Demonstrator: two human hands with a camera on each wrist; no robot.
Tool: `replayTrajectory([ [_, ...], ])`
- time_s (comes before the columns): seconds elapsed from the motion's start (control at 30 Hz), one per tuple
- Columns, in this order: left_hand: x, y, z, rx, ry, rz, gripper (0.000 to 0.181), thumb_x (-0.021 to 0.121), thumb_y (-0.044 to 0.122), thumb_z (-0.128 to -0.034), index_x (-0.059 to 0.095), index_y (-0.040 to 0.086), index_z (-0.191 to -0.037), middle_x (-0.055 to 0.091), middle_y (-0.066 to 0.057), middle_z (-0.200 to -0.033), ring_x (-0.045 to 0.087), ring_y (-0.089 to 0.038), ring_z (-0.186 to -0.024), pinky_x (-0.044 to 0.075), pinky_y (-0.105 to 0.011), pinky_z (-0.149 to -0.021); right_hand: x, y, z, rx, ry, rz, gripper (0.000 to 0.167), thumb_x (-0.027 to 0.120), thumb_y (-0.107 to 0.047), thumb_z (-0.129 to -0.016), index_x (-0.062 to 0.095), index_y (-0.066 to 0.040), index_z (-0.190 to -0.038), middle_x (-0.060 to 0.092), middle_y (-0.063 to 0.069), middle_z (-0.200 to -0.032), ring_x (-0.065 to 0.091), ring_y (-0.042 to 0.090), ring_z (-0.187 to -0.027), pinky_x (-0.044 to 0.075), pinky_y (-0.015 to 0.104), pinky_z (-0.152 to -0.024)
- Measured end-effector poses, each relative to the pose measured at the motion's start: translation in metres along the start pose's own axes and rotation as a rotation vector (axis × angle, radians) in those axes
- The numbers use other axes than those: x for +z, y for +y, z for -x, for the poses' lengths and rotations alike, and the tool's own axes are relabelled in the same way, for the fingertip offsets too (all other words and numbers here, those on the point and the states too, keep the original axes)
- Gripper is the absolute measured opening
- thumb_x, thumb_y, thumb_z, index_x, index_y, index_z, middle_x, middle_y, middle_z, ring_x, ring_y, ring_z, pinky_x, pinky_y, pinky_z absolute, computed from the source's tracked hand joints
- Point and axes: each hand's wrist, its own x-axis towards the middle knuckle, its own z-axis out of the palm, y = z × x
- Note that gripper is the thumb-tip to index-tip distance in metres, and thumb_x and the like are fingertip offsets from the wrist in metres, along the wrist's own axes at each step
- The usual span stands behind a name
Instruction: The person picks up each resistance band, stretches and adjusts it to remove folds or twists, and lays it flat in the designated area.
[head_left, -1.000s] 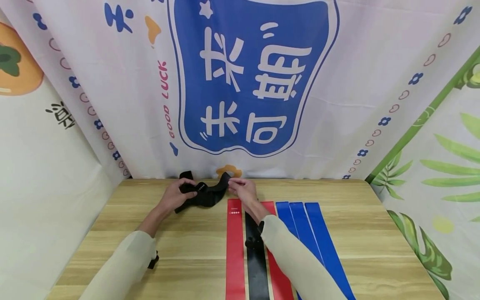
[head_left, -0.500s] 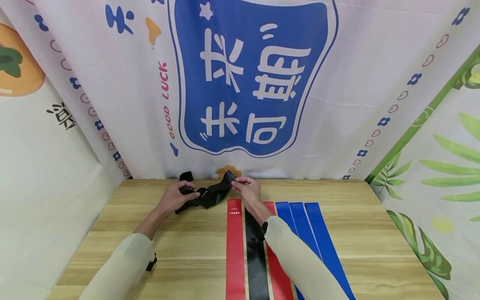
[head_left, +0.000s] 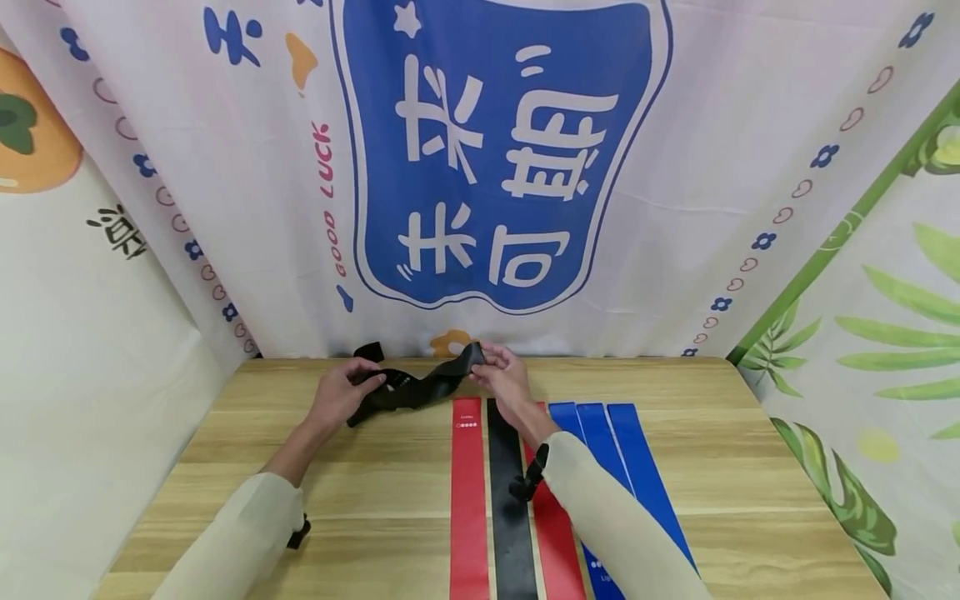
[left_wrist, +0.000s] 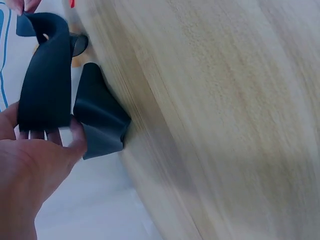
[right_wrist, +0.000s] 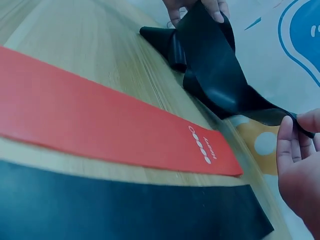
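Note:
A black elastic resistance band (head_left: pixel 431 386), twisted and partly looped, is held up between both hands near the table's back edge. My left hand (head_left: pixel 339 393) grips its left part between thumb and fingers; the left wrist view shows the band (left_wrist: pixel 47 90) rising from that grip. At the other end, my right hand (head_left: pixel 510 385) pinches the band with thumb and fingertips. Part of the band (right_wrist: pixel 160 41) still droops onto the wood beyond the left hand. Just below the right hand lies a flat red band (head_left: pixel 468 500) with white print reading "Heavy" in the right wrist view.
Beside the red band lie a flat black band (head_left: pixel 512 533), a second red band (head_left: pixel 557 550) partly under the right forearm, and blue bands (head_left: pixel 643 467) to the right. A printed cloth (head_left: pixel 720 167) hangs right behind the wooden table (head_left: pixel 375 517).
My right hand has moved right with its end of the black band, and the band between the hands has drawn out longer. My left hand has shifted slightly left.

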Motion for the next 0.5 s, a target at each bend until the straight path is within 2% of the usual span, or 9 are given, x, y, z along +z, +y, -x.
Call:
replayTrajectory([
  [0.17,-0.002,0.002,0.001,-0.039,0.042,0.064,0.024,0.072,0.02,-0.1029,0.071,0.001,-0.116,0.068,-0.012,-0.112,0.061,-0.019,-0.101,0.049,-0.024,-0.088,-0.008,-0.005,0.002,0.002,-0.029,0.035,0.056,0.067,0.013,-0.094,0.057,0.001,-0.147,0.068,0.007,-0.101,0.07,0.016,-0.078,0.063,0.031,-0.08],
  [0.3,-0.003,0.005,0.002,-0.065,0.05,0.127,0.026,0.073,0.02,-0.1024,0.07,-0.001,-0.117,0.068,-0.01,-0.11,0.061,-0.014,-0.097,0.049,-0.019,-0.082,-0.014,-0.009,0.004,0.005,-0.042,0.047,0.061,0.064,0.015,-0.093,0.052,0.003,-0.151,0.066,0.006,-0.099,0.07,0.015,-0.078,0.064,0.032,-0.082],
  [0.37,-0.003,0.006,0.003,-0.094,0.044,0.187,0.027,0.073,0.02,-0.1023,0.07,-0.002,-0.119,0.068,-0.006,-0.107,0.061,-0.011,-0.096,0.052,-0.019,-0.081,-0.018,-0.01,0.004,0.004,-0.046,0.043,0.063,0.063,0.016,-0.092,0.051,0.003,-0.153,0.065,0.007,-0.098,0.07,0.016,-0.078,0.064,0.031,-0.081],
  [0.5,-0.004,0.01,0.004,-0.177,0.045,0.362,0.028,0.073,0.017,-0.1022,0.067,-0.002,-0.122,0.07,0.006,-0.103,0.064,-0.007,-0.095,0.057,-0.02,-0.083,-0.027,-0.013,0.008,-0.004,-0.079,0.055,0.069,0.059,0.018,-0.092,0.048,-0.002,-0.157,0.064,0.01,-0.102,0.069,0.018,-0.08,0.063,0.029,-0.078],
])
